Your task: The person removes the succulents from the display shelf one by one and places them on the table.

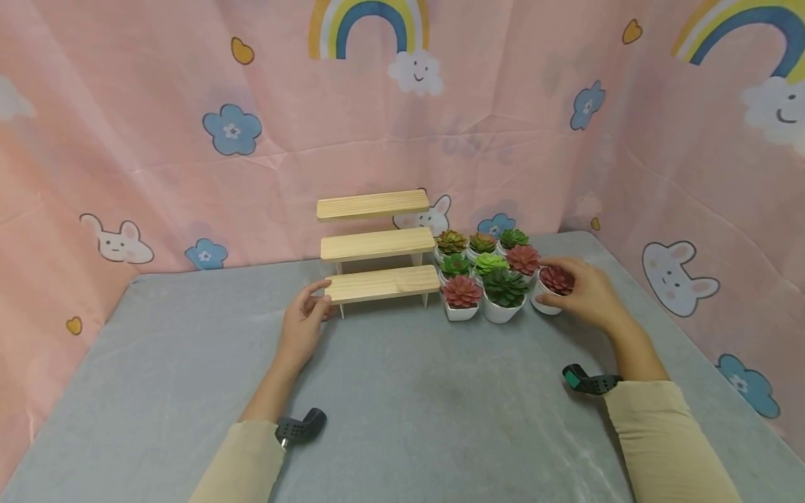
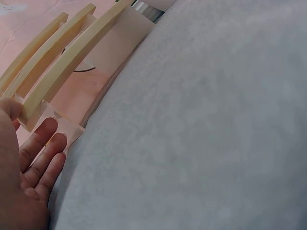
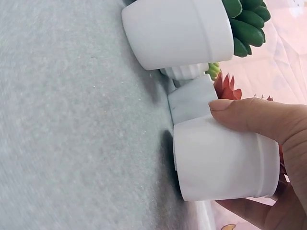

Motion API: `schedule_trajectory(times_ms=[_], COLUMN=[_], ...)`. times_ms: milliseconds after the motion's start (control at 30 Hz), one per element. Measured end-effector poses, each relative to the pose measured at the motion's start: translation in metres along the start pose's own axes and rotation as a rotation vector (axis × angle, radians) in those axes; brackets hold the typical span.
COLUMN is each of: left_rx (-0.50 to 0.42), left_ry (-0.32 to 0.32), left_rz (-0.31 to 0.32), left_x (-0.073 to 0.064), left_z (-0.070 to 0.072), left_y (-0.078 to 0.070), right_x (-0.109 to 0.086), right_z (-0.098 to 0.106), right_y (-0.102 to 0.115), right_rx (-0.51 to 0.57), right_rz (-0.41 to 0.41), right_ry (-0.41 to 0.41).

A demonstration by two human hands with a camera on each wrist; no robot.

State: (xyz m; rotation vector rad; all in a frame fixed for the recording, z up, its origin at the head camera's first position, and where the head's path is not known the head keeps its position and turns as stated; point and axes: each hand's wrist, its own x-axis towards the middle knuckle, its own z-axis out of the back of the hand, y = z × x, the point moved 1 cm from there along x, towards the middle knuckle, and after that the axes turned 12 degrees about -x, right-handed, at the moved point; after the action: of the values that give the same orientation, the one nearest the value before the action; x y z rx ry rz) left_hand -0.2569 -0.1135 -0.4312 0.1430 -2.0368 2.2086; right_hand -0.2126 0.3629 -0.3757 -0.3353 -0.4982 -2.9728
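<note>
My right hand (image 1: 585, 292) grips a small white pot with a dark red succulent (image 1: 557, 279) at the right end of a group of potted succulents. In the right wrist view the thumb lies along one side of that white pot (image 3: 223, 160) and fingers reach round the other; its base is at or just above the table. My left hand (image 1: 305, 325) pinches the left end of a three-tier wooden display stand (image 1: 383, 283) at its lowest plank. In the left wrist view the thumb touches the plank (image 2: 72, 62), and three fingers extend loosely beside a clear support.
Several potted succulents stand close together right of the stand, among them a dark green one (image 1: 505, 288) and a pinkish red one (image 1: 462, 292) in front. A grey cloth (image 1: 402, 405) covers the table. Pink patterned curtains (image 1: 157, 105) hang behind and at the sides.
</note>
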Motion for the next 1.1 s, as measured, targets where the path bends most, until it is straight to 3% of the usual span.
schedule_trajectory(times_ms=[1100], left_rx=[0.009], left_ry=[0.0], left_rz=[0.004], left_x=[0.0001], left_z=[-0.0007], left_y=[-0.0001], right_x=[0.0011], right_z=[-0.0047], right_y=[0.0031], right_rx=[-0.006], right_rz=[0.005], right_ry=[0.035])
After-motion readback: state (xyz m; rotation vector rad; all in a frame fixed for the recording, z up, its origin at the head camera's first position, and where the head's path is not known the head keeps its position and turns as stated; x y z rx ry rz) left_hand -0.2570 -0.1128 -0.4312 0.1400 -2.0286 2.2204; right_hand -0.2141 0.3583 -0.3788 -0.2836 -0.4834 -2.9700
